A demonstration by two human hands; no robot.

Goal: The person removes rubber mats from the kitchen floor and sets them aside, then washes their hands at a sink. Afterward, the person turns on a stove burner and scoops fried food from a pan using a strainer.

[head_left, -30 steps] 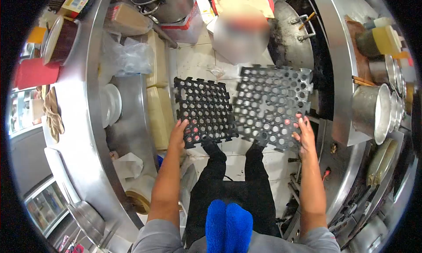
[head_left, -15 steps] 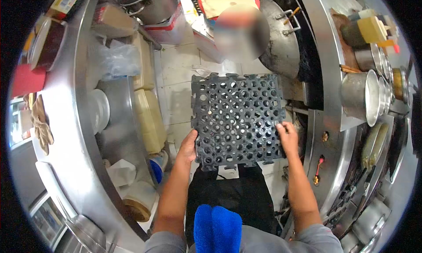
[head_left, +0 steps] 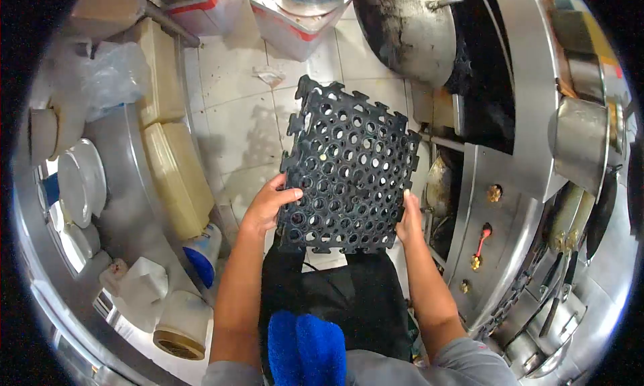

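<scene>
A black rubber mat (head_left: 352,171) with round holes and jagged interlocking edges is held up in front of me, tilted, above the tiled floor. My left hand (head_left: 272,201) grips its lower left edge, with the thumb on the top face. On the lower right edge, my right hand (head_left: 410,215) holds the mat between thumb and fingers; part of those fingers is hidden. Below the mat are my dark apron (head_left: 329,295) and a blue cloth (head_left: 306,349) at my chest.
Left, a steel shelf (head_left: 121,158) bears yellowish containers (head_left: 176,178), plates (head_left: 82,181) and a plastic bag (head_left: 114,77). Ahead stand a white bin (head_left: 295,33) and a large wok (head_left: 409,37). Steel pots (head_left: 582,144) and a stove front with knobs (head_left: 494,193) are at right.
The mat has turned and tilted between my hands, its top edge now sloping down to the right. The view has shifted, and the round blurred patch ahead is gone from it.
</scene>
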